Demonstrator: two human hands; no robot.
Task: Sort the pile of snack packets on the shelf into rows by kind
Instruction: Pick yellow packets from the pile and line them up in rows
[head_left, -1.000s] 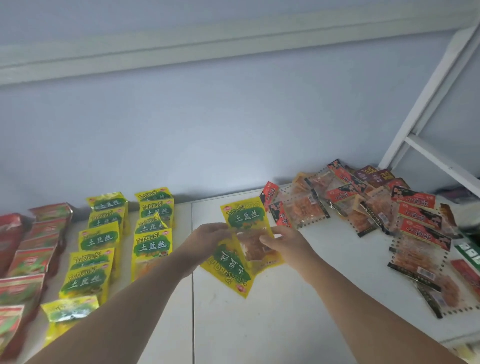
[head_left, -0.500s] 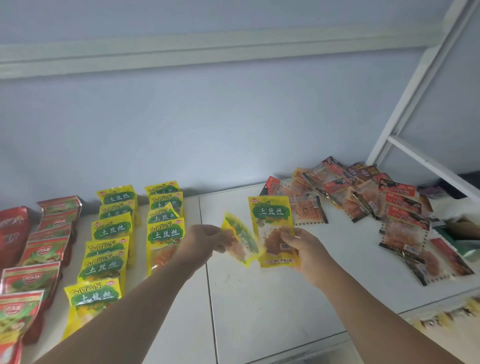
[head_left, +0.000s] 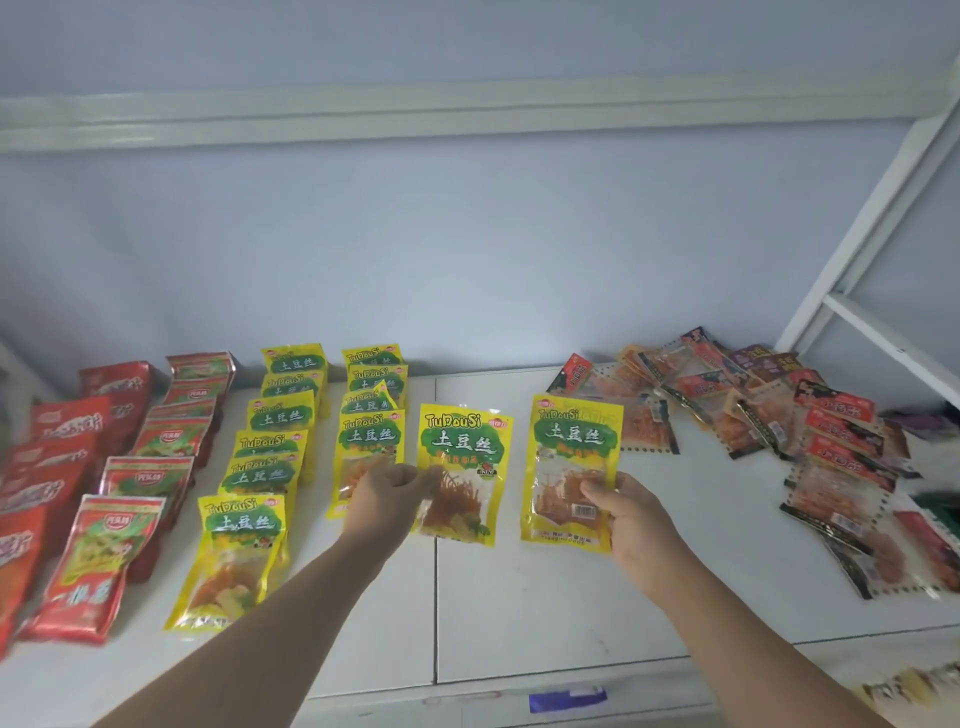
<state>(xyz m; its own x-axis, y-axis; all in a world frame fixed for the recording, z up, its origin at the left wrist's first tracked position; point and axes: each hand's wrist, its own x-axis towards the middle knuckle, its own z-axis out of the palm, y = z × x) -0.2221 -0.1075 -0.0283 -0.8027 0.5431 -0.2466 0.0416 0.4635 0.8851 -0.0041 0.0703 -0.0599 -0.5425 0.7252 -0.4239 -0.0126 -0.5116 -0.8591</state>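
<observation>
Since half a second ago we have drawn the two yellow packets apart. The left packet (head_left: 465, 452), which was tilted edge-on close against the other, now faces us upright. Our left hand (head_left: 387, 493) pinches the left packet at its lower left edge, fingers curled onto it, and holds it just right of the second yellow row (head_left: 371, 400). Our right hand (head_left: 631, 519) grips the right packet (head_left: 574, 452) at its lower right corner, with the thumb on the front and the fingers behind. That packet is also upright and stands clear of the left one, over the white shelf (head_left: 519, 613). We cannot tell whether either packet's lower edge touches the shelf.

To the left, the first yellow row (head_left: 275, 431) runs from the wall toward us, its packets overlapping. Beside it lies a row of red-and-green packets (head_left: 171, 431), and at the far left are the red packets (head_left: 62, 457). At the right rear, the unsorted pile (head_left: 753, 410) of red and orange packets lies spread and overlapping, near the white frame (head_left: 872, 218).
</observation>
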